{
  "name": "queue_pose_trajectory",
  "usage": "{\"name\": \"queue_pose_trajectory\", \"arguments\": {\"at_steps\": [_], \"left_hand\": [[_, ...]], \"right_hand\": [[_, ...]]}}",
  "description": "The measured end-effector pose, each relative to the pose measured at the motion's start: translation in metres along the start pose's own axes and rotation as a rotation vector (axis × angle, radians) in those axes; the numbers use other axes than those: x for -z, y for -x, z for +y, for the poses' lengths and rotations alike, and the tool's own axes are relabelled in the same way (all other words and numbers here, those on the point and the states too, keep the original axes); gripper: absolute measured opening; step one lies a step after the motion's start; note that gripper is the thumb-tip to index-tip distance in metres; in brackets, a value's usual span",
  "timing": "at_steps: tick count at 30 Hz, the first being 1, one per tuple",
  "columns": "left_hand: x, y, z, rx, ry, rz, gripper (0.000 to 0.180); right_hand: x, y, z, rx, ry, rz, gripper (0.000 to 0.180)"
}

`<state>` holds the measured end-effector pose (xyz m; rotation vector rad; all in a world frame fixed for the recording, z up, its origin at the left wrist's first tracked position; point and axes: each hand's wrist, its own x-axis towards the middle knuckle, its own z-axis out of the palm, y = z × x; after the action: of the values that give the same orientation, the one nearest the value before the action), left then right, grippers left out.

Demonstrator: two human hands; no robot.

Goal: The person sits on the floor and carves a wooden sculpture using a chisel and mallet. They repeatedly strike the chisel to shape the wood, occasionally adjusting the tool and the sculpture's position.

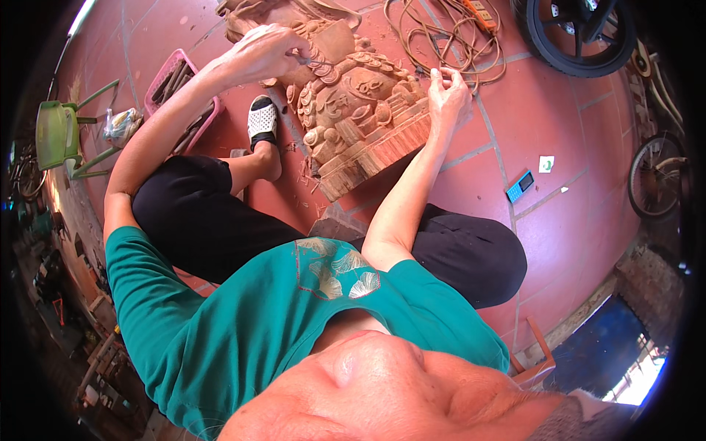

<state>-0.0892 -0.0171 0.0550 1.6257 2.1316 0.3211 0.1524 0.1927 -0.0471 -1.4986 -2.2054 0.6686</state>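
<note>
A carved reddish-brown wood piece [353, 110], with rounded figures in relief, lies on the floor in front of me. Above its upper left part is my left hand [265, 53], its fingers pinched together. A thin dark sliver [300, 59] shows at those fingertips; its kind is too small to tell. My right hand [449, 94] is raised at the carving's right edge, thumb and fingertips drawn together. Whatever they pinch, if anything, cannot be made out.
A pink basket [156, 94] of dark sticks stands left, near a green chair [59, 136] and a plastic bag [121, 126]. An orange extension cord [482, 16] lies coiled at upper right, near a black wheel [581, 33]. A blue phone [520, 187] rests on the tiles.
</note>
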Motion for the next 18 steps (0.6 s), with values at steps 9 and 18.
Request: {"name": "queue_pose_trajectory", "arguments": {"at_steps": [9,18], "left_hand": [[0.005,-0.017,0.016,-0.109,-0.319,-0.045,0.024],[0.001,-0.026,0.042,-0.109,-0.415,-0.091,0.014]], "right_hand": [[0.001,0.0,-0.001,0.008,0.009,-0.015,0.026],[0.001,0.0,0.0,-0.004,-0.014,-0.022,0.026]]}}
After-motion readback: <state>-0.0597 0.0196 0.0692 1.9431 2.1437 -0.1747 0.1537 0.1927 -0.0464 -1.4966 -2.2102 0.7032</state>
